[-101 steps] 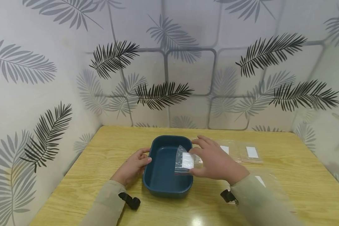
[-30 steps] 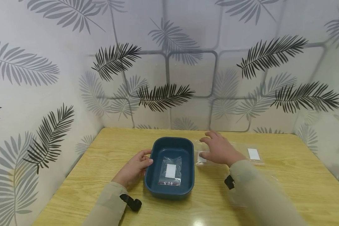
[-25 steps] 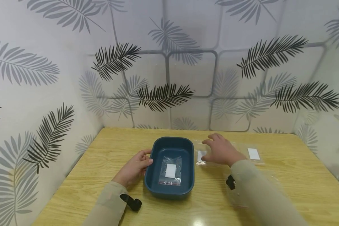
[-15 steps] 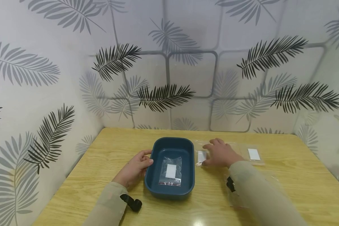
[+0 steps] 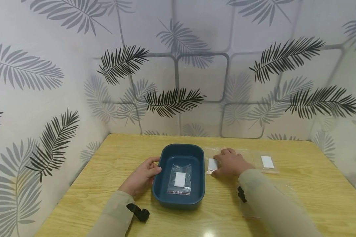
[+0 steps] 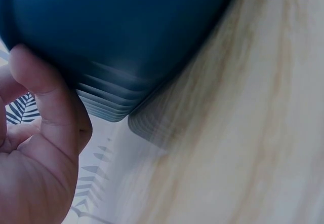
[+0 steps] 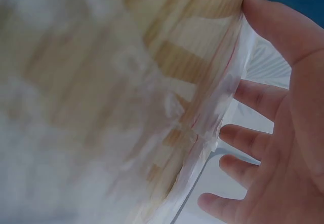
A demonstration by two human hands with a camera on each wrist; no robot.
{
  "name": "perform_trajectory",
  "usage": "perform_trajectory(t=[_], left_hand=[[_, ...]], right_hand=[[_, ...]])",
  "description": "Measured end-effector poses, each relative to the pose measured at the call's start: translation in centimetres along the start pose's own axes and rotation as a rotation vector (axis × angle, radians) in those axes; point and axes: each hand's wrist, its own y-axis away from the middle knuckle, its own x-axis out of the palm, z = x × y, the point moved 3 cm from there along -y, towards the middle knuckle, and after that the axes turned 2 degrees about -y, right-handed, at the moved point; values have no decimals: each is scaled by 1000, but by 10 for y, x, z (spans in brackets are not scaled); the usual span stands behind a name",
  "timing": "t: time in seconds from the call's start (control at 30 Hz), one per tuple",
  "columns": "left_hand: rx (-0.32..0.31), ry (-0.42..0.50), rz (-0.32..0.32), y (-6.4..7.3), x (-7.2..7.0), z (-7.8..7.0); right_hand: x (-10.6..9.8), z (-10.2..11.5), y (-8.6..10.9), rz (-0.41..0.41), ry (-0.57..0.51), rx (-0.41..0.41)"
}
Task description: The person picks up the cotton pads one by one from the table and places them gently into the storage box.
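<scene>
A dark blue rectangular tub (image 5: 178,204) stands on the table. Inside it lies a clear zip bag (image 5: 184,190) with a white label. My left hand (image 5: 140,176) rests against the tub's left side; in the left wrist view the tub's outer wall (image 6: 121,26) meets the digits, which are loosely bent. To the right of the tub, my right hand (image 5: 231,163) is on another clear zip bag (image 5: 212,164), its white label showing beside the fingers. In the right wrist view the thumb and fingers are spread along a bag's edge (image 7: 228,82), without a visible pinch.
Another labelled zip bag (image 5: 267,162) lies farther right. More clear plastic (image 5: 284,194) lies near the right forearm, partly covered by the sleeve. The wooden table (image 5: 121,148) ends at patterned walls behind and at the left.
Since the earliest frame, the bag from the right hand has come to lie in the tub. The right hand has moved right and then down onto another bag; the left hand stays put.
</scene>
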Motion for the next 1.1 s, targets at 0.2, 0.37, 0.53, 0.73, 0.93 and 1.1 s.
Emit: perform_trajectory(t=[0.2, 0.37, 0.53, 0.73, 0.93, 1.1], left_hand=[[-1, 7, -1, 0, 0, 0], [-8, 3, -9, 2, 0, 1], [-9, 7, -9, 1, 0, 0], [-9, 10, -14, 0, -1, -1], [-8, 18, -12, 0, -1, -1], [-8, 26, -5, 1, 0, -1]], right_hand=[[-1, 0, 1, -6, 10, 0], [-1, 0, 2, -12, 1, -6], [-3, 2, 4, -26, -23, -12], [-7, 5, 8, -37, -53, -22], [-6, 5, 9, -35, -78, -29], [-3, 1, 9, -24, -86, -51]])
